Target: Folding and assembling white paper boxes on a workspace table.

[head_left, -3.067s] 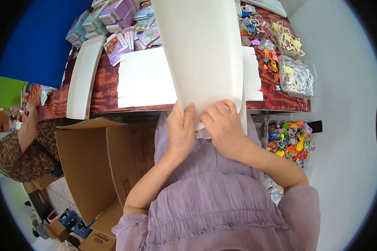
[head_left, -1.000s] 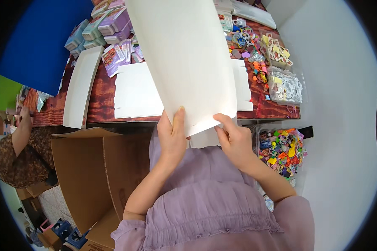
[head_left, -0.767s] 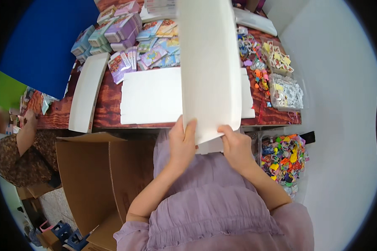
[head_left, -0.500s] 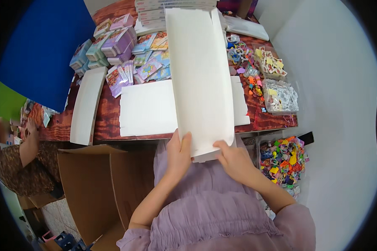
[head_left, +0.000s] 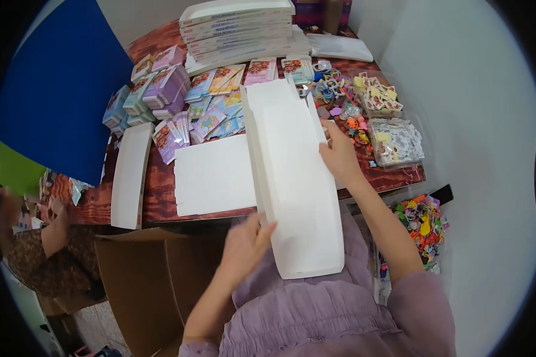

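Note:
A long white cardboard tray (head_left: 298,190) slopes from the table down to my lap, its near end against my purple dress. Its left wall stands up along the length, and a narrow flap juts out near the far right corner. My left hand (head_left: 242,249), a little blurred, pinches the left wall close to the near end. Farther up, my right hand (head_left: 341,153) is closed round the right edge, with some fingers hidden behind the cardboard. Under the tray on the table lies a flat white card sheet (head_left: 214,175).
Another white tray (head_left: 128,178) lies at the left. Stacked white boxes (head_left: 238,30) stand at the back, with card packs (head_left: 167,86) before them. Tubs of small pieces (head_left: 396,141) sit right. An open carton (head_left: 134,285) stands below; a co-worker's arm (head_left: 55,229) shows far left.
The tray has come down and nearer, its near end now at my lap. My right hand has moved from the near end up to the right edge; my left has slid along the left side.

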{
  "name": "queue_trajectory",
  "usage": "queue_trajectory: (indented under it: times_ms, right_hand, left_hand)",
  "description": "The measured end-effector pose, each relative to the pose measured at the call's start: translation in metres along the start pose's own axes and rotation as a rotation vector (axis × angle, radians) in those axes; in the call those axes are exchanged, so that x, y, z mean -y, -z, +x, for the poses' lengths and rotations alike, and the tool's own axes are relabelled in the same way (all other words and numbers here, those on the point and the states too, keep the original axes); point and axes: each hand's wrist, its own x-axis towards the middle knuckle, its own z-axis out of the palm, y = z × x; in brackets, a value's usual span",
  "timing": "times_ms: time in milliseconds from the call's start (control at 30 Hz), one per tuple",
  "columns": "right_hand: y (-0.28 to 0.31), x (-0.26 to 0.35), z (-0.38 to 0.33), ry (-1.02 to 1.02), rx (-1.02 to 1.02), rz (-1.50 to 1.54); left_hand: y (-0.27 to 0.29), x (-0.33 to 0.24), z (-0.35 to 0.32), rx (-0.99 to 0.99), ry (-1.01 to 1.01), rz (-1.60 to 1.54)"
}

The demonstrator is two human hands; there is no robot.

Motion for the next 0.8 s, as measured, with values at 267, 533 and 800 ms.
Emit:
queue_trajectory:
  times_ms: [267, 533, 800]
  right_hand:
    - [-0.024, 0.002, -0.01, -0.008, -0.011, -0.331]
    - [-0.022, 0.011, 0.011, -0.026, 0.056, -0.444]
    - [-0.034, -0.004, 0.065, 0.174, 0.048, -0.69]
  left_hand:
    - [0.029, -0.009, 0.144, -0.555, -0.279, 0.406]
    - [0.027, 0.019, 0.2, -0.696, -0.393, 0.389]
    - [0.041, 0.005, 0.204, -0.461, -0.332, 0.617]
